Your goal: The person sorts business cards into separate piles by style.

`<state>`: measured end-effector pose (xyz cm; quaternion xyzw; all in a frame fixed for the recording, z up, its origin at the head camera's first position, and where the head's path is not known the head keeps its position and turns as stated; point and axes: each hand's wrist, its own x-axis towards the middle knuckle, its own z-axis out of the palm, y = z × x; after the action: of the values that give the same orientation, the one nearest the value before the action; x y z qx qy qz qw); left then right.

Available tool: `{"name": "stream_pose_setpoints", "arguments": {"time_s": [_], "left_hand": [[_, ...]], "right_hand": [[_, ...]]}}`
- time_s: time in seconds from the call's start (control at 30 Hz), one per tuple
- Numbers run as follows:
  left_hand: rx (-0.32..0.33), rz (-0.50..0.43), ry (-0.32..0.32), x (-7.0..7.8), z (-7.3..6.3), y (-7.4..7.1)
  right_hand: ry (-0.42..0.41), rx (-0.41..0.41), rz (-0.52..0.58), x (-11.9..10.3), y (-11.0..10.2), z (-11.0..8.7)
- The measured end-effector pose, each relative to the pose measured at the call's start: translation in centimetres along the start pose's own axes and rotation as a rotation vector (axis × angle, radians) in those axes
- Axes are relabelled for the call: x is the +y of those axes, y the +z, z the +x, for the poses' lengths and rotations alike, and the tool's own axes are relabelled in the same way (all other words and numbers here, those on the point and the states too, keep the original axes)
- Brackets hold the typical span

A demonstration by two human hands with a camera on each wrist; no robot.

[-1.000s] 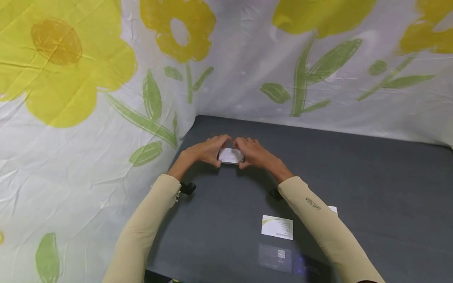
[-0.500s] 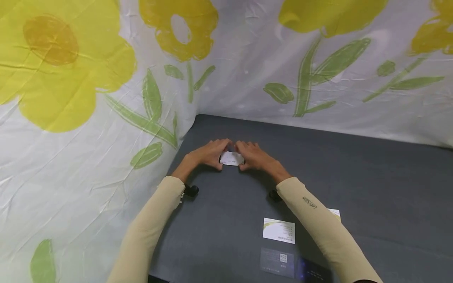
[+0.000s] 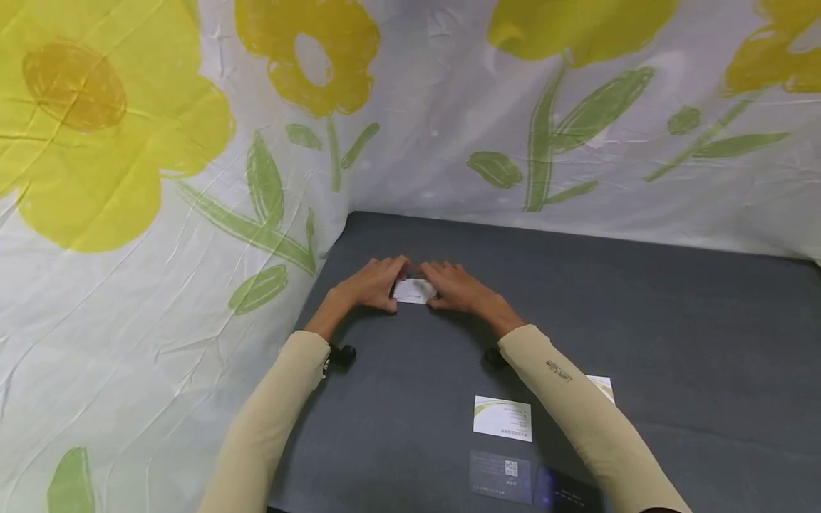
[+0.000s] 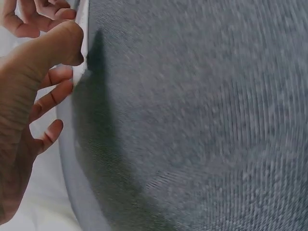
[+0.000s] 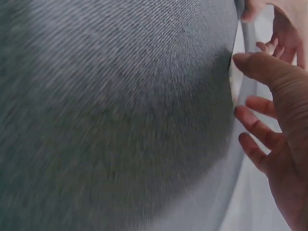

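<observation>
A small white business card (image 3: 413,291) with faint print lies between both hands near the far left part of the dark table. My left hand (image 3: 374,283) pinches its left end, thumb on the near side and fingers on the far side. At the other end my right hand (image 3: 454,287) grips it the same way. In the left wrist view the card (image 4: 80,76) appears as a thin pale strip by the thumb. The right wrist view also shows the card (image 5: 236,79) nearly edge-on. Both card ends are partly covered by fingers.
Nearer me on the table (image 3: 705,342) lie a white card with a yellow-green curve (image 3: 503,418), a translucent card with a square code (image 3: 500,476) and a dark card (image 3: 567,491). Another white card (image 3: 603,387) is partly behind the right sleeve. A flowered curtain (image 3: 423,164) borders the table.
A dark rim around the held card, visible a second ago, has mostly gone from sight. Both hands stay at its ends; the head view has shifted slightly.
</observation>
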<state>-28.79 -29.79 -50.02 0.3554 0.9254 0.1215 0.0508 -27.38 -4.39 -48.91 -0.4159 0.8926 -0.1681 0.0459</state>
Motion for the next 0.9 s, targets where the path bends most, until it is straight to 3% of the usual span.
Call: {"name": "stream_pose_setpoints", "arguments": {"time_s": [0.17,0.37,0.47,0.57,0.63,0.73,0.9], "left_hand": [[0.123,0.072,0.063,3.5,0.1,-0.4],[0.313,0.147,0.175,11.3,0.2,-2.6],[0.365,0.140,0.208,15.0,-0.3,-3.4],[0.324,0.125,0.210,17.7,-1.0,-3.3],[0.266,0.116,0.195,18.6,-1.5,-2.5],[0.192,0.132,0.162,18.8,-2.4,-1.3],[0.147,0.146,0.133,18.4,-3.7,-0.5]], "right_hand": [[0.008,0.086,-0.053,0.1,-2.4,-4.9],[0.056,0.210,-0.181,-0.3,-8.0,-14.4],[0.077,0.276,-0.227,-1.1,-9.7,-18.9],[0.107,0.316,-0.251,-1.9,-10.2,-22.2],[0.129,0.324,-0.248,-2.3,-9.9,-23.7],[0.178,0.282,-0.218,-2.8,-8.5,-24.6],[0.240,0.240,-0.155,-3.2,-6.7,-24.9]]}}
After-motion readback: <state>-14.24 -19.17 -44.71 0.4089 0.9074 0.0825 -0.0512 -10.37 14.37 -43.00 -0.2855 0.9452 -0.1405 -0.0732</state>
